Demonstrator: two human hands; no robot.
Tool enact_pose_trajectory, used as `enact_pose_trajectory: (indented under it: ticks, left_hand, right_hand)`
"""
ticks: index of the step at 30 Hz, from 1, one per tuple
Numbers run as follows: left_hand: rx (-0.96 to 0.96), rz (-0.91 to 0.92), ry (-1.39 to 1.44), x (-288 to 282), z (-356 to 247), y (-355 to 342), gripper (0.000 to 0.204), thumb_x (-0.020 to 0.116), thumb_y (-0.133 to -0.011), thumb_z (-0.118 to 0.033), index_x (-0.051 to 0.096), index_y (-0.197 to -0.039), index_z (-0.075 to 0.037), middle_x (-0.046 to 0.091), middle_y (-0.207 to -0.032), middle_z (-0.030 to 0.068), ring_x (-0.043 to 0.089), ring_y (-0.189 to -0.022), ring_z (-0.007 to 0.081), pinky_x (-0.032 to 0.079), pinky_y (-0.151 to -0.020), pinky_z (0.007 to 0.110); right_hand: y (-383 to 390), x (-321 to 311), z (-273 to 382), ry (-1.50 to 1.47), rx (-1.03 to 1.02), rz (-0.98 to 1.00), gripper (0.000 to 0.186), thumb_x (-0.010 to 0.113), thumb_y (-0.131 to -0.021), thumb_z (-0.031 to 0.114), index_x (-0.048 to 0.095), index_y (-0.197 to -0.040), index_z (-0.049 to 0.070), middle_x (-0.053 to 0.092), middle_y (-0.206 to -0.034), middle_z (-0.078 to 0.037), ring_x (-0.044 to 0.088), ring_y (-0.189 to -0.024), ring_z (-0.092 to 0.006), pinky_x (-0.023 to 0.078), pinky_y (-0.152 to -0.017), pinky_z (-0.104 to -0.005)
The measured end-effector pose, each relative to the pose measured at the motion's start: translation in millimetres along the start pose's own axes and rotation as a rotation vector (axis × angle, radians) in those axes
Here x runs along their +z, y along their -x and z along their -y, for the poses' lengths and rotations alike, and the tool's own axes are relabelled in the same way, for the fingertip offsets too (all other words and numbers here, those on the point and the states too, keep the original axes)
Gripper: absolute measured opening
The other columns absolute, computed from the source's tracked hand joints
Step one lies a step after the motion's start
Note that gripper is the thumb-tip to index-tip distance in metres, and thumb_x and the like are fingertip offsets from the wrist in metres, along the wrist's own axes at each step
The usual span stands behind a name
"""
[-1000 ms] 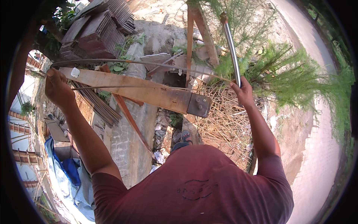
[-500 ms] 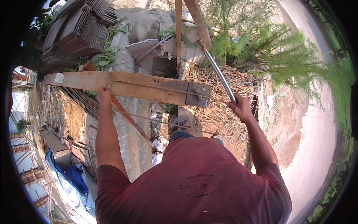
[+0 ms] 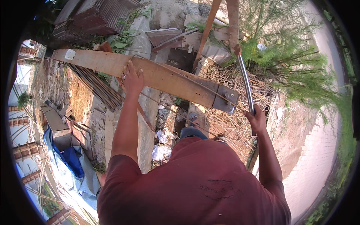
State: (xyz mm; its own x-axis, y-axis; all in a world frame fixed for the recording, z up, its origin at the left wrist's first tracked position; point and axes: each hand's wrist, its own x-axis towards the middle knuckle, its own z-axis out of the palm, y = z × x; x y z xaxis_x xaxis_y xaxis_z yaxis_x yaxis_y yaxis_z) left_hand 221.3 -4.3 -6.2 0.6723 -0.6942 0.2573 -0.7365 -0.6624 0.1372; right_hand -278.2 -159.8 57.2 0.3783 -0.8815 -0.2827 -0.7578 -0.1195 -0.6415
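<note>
A long wooden plank (image 3: 165, 79) lies across in front of me, with a dark metal plate (image 3: 226, 98) bearing bolts or pins at its right end. A thin metal rod (image 3: 183, 79) with a bend near its left end runs along the plank and past the plate. My left hand (image 3: 132, 79) rests on the plank beside the bend, fingers stretched out and apart; the rod passes partly hidden beneath it. My right hand (image 3: 257, 120) is wrapped round a silver pipe (image 3: 245, 82), whose far end joins a rusty bar (image 3: 233, 26). The rod's right end reaches close to this hand.
A heap of bent rods (image 3: 228, 123) lies beneath the plate. Straight rods (image 3: 95, 86) are bundled at left, near a blue tarp (image 3: 73, 163). Stacked panels (image 3: 101, 18) stand far left; a feathery green bush (image 3: 281, 63) grows far right. My sandalled foot (image 3: 194, 118) is below the plank.
The pipe has turned more upright in view, and my right hand sits slightly lower and farther right. My left hand has gone from pinching near the rod to lying on the plank. The view has shifted.
</note>
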Motion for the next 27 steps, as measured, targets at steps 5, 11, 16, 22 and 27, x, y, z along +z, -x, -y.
enact_pose_trajectory:
  ticks: [5,11,16,22,27]
  left_hand:
    - [-0.099,-0.003,-0.062,-2,-21,-1,0.076,0.053,-0.089,-0.044,0.017,-0.147,-0.011,0.037,-0.140,0.0232,0.032,-0.132,0.0391,0.029,-0.106,0.049]
    - [-0.014,-0.073,0.007,-6,-23,-4,0.075,0.049,-0.090,-0.049,0.016,-0.148,-0.013,0.031,-0.144,0.0221,0.035,-0.130,0.0413,0.031,-0.104,0.050]
    - [-0.119,0.059,-0.210,15,-7,-12,0.071,0.038,-0.092,-0.054,0.018,-0.147,-0.015,0.022,-0.150,0.0161,0.028,-0.135,0.0382,0.030,-0.104,0.055]
    - [-0.020,0.216,-0.522,24,2,-22,0.063,0.031,-0.093,-0.054,0.025,-0.145,-0.020,0.020,-0.153,0.0103,0.023,-0.138,0.0345,0.026,-0.106,0.058]
    - [-0.100,0.261,-0.343,-16,-38,-12,0.060,0.030,-0.095,-0.048,0.032,-0.142,-0.011,0.021,-0.150,0.0180,0.024,-0.137,0.0371,0.021,-0.111,0.051]
  right_hand:
    - [-4,0,-18,-0.030,0.059,0.051,0.032,0.070,-0.077,0.028,0.053,-0.082,0.001,0.050,-0.061,-0.007,0.046,-0.056,-0.0176,0.038,-0.054,-0.0346]
    - [1,-30,-29,0.084,-0.003,-0.006,0.038,0.067,-0.079,0.033,0.055,-0.090,-0.001,0.057,-0.068,-0.017,0.056,-0.062,-0.0311,0.044,-0.060,-0.0411]
    - [-9,-101,-112,0.253,-0.186,-0.084,0.026,0.069,-0.080,0.022,0.052,-0.075,0.003,0.046,-0.054,-0.006,0.043,-0.052,-0.0137,0.038,-0.049,-0.0314]
    - [-64,-164,-139,0.721,-0.591,-0.084,0.021,0.069,-0.070,0.020,0.052,-0.070,0.007,0.056,-0.062,-0.013,0.056,-0.059,-0.0333,0.044,-0.055,-0.0402]
    - [-116,-157,-94,0.863,-0.628,0.075,0.016,0.066,-0.066,0.022,0.056,-0.068,0.010,0.060,-0.067,-0.013,0.060,-0.063,-0.0351,0.047,-0.058,-0.0429]
